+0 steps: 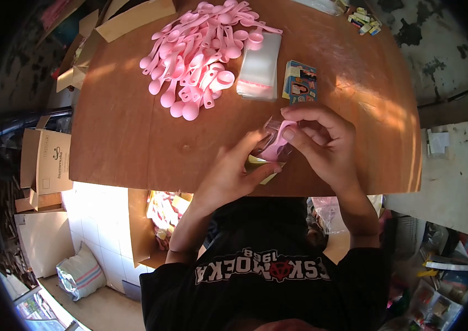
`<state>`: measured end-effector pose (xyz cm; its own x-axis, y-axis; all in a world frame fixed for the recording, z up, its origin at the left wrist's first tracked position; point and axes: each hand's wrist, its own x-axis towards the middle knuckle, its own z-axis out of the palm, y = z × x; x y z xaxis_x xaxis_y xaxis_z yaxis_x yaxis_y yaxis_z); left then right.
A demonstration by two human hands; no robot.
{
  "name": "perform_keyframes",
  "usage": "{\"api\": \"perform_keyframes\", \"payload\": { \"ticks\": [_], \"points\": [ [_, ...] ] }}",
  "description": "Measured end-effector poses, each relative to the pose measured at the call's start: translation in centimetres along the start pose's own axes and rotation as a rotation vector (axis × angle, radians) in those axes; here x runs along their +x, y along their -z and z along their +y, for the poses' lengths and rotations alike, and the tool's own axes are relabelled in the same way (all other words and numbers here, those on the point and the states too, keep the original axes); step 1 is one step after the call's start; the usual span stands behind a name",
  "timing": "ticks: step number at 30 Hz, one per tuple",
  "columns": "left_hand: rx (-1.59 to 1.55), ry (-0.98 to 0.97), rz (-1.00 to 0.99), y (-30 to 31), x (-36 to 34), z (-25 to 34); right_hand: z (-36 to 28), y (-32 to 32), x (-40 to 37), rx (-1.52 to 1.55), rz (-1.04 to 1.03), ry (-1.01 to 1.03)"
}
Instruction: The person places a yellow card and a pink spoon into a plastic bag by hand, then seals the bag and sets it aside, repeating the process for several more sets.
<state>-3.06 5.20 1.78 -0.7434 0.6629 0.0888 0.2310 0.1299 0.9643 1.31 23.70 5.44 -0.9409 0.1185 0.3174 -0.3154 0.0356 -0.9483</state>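
Note:
Near the table's front edge, my left hand [231, 171] grips a small clear plastic bag [267, 123] between thumb and fingers. A yellowish card [257, 160] shows at the bag's lower part. My right hand [325, 138] pinches the end of a pink scoop [276, 148], which lies at least partly inside the bag; its bowl is hard to make out. Beyond my hands is a heap of pink scoops [192, 55]. To the right of the heap lies a stack of clear plastic bags [258, 69], with a pile of printed cards [301, 83] beside it.
The brown wooden table [118, 138] spans the view. Small colourful packets [365, 22] lie at its far right. An open cardboard box [134, 19] stands at the far left, another carton [51, 160] beside the table. Below the front edge, a box [140, 226] holds wrapped items.

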Motion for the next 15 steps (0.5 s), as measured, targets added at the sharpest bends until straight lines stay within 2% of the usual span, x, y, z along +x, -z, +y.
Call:
{"api": "perform_keyframes", "payload": {
  "ticks": [3,6,8,10,11,12,13,15],
  "points": [
    [0.016,-0.115,0.077,-0.6,0.3,0.0,-0.8,0.5,0.8,-0.005,-0.054,-0.036],
    [0.009,-0.053,0.009,-0.1,0.4,-0.2,-1.4,1.1,1.6,-0.039,-0.148,-0.114],
    [-0.062,-0.085,0.050,-0.3,0.2,-0.9,-2.4,1.4,2.1,-0.088,-0.216,-0.159],
    [-0.133,-0.122,0.095,-0.3,0.6,-1.1,-4.5,1.4,3.1,-0.363,-0.202,0.053],
    [-0.128,-0.244,0.232,-0.1,0.8,-1.2,-5.3,1.4,3.6,-0.367,-0.206,0.056],
    [-0.123,-0.365,0.368,0.0,0.9,-1.2,-6.0,1.5,4.4,-0.495,-0.113,0.348],
    [-0.145,-0.352,0.387,0.5,0.8,-1.3,-6.3,1.5,5.1,-0.616,-0.020,0.643],
    [-0.129,-0.338,0.409,1.3,0.9,-1.1,-5.2,1.5,6.5,-0.669,-0.095,0.570]
  ]
}}
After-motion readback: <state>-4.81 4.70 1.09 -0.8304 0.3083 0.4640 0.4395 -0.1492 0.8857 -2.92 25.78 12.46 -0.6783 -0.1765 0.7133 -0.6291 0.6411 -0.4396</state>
